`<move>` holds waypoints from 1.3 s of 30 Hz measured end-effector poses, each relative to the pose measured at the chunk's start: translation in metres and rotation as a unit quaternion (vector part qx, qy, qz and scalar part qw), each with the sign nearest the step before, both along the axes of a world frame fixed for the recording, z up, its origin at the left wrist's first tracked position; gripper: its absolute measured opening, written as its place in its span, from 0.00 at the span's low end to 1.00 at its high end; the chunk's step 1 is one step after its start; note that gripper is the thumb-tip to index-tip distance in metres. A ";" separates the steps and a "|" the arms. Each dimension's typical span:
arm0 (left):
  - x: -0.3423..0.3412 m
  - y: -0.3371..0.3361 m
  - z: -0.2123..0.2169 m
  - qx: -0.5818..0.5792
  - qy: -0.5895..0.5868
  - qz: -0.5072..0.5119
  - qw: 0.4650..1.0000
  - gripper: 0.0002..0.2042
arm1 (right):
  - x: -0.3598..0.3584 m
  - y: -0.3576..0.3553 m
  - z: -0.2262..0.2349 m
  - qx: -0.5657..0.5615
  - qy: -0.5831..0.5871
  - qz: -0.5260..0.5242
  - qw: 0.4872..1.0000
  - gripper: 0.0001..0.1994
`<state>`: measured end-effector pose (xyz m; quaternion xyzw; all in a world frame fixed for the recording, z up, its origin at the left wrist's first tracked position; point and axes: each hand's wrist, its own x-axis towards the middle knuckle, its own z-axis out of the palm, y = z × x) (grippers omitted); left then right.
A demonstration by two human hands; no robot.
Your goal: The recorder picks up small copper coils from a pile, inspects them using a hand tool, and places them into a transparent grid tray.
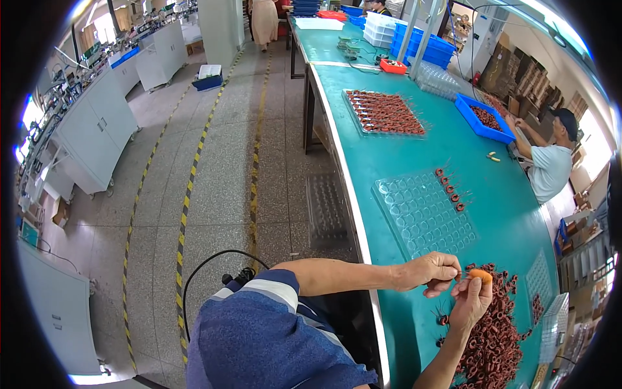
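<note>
My left hand is closed in a pinch, its fingertips meeting those of my right hand. An orange finger cot covers one finger of the right hand. Between the fingertips is a small red-brown ring coil, mostly hidden by the fingers. Just beyond and below the hands lies a large heap of red-brown ring coils with thin wire leads. A clear plastic tray with round pockets lies ahead of the hands. Several coils stand in a row along its far right side.
Farther up the green table is a filled coil tray. A blue bin of coils stands near a seated co-worker. Clear trays are stacked at right. Blue crates and metal posts stand farther back.
</note>
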<state>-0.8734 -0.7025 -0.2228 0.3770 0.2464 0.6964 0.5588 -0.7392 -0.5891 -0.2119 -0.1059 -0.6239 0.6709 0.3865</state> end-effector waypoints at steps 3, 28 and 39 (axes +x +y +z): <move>-0.001 -0.009 -0.002 0.006 0.010 -0.006 1.000 0.12 | 0.001 -0.005 0.000 -0.001 -0.028 0.011 1.000 0.14; -0.052 0.105 0.020 0.007 0.537 0.069 0.841 0.11 | -0.011 0.092 -0.007 -0.156 -0.118 0.035 0.980 0.10; -0.051 0.115 0.014 0.049 0.649 0.125 0.749 0.13 | -0.014 0.071 -0.001 0.183 -0.171 -0.217 0.943 0.10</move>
